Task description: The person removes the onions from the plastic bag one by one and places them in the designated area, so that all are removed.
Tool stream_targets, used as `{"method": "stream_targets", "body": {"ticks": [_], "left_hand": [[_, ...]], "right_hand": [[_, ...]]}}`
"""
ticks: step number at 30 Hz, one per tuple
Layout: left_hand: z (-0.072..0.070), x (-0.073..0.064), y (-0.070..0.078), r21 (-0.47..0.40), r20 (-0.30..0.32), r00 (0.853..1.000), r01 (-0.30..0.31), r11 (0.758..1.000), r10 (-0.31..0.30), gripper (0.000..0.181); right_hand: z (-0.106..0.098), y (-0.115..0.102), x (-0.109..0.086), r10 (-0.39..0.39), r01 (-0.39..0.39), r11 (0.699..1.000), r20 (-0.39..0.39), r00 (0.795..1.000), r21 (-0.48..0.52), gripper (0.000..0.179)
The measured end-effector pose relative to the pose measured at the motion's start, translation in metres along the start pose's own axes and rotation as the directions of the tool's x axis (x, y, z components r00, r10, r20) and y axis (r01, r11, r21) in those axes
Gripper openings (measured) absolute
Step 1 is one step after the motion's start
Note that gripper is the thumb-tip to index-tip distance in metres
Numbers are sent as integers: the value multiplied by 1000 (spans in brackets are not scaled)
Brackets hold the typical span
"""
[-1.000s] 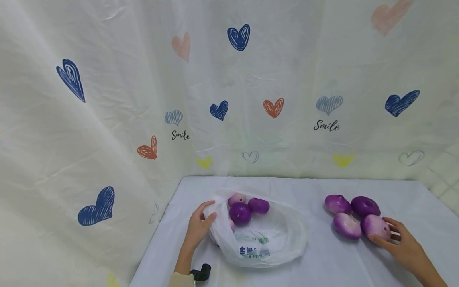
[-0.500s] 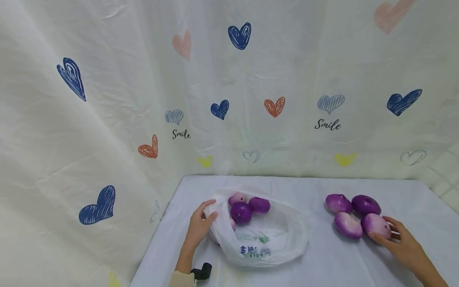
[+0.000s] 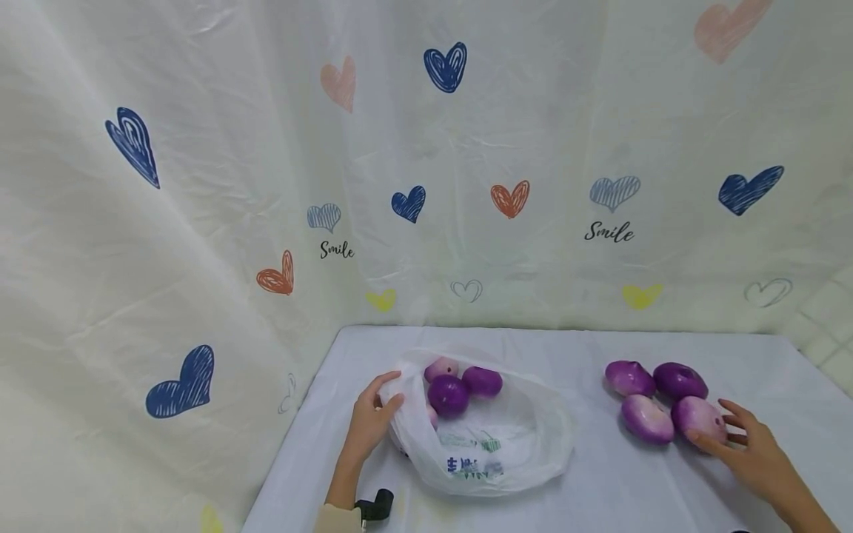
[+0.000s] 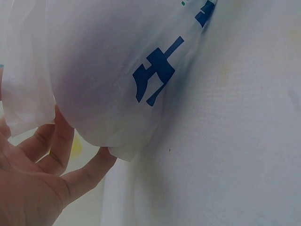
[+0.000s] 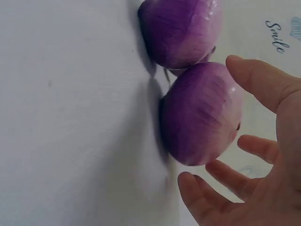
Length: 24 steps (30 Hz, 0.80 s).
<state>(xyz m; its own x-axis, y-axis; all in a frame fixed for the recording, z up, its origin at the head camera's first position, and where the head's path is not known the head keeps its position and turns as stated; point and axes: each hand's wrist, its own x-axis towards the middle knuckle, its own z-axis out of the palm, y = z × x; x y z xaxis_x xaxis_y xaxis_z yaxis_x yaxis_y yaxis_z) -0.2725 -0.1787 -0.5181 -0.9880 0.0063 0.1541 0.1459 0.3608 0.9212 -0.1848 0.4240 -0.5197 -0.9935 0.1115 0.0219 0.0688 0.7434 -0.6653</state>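
Note:
At the left, a white plastic bag (image 3: 503,483) lies with its mouth spread, and purple onions (image 3: 448,394) show inside. My left hand (image 3: 371,420) grips the bag's left rim between thumb and fingers; the left wrist view shows my fingers (image 4: 61,146) against the thin plastic with a rounded shape behind it. Several purple onions sit grouped on the right side of the table. Around the nearest right onion (image 3: 698,423), my right hand (image 3: 753,451) is spread, thumb in front and fingers behind. In the right wrist view, gaps show between this onion (image 5: 202,113) and my fingers (image 5: 230,181).
A white cloth covers the table (image 3: 586,474). Behind it hangs a pale curtain (image 3: 560,133) printed with hearts. A small black object (image 3: 376,506) is beside my left wrist. Other onions (image 3: 680,381) touch or nearly touch the one by my right hand.
My right hand's fingers have loosened a little and shifted slightly away from the onion, which stays in place. My left hand and the bag look unmoved.

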Motion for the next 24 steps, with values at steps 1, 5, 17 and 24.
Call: {"method": "stream_targets", "body": {"ticks": [1, 5, 17, 24], "left_hand": [[0, 0, 0, 1, 0, 1000, 0, 1000, 0, 42], [0, -1, -1, 3, 1, 1000, -1, 1000, 1, 42], [1, -3, 3, 15, -4, 1000, 1, 1000, -1, 42], [0, -3, 4, 29, -12, 1000, -7, 1000, 7, 42]], "right_hand": [[-1, -2, -1, -20, 20, 1000, -28, 999, -5, 90], [-5, -14, -7, -49, 43, 998, -144, 988, -41, 86], [3, -88, -20, -191, 217, 973, -266, 945, 73, 77], [32, -147, -23, -385, 432, 889, -265, 884, 149, 61]]}}
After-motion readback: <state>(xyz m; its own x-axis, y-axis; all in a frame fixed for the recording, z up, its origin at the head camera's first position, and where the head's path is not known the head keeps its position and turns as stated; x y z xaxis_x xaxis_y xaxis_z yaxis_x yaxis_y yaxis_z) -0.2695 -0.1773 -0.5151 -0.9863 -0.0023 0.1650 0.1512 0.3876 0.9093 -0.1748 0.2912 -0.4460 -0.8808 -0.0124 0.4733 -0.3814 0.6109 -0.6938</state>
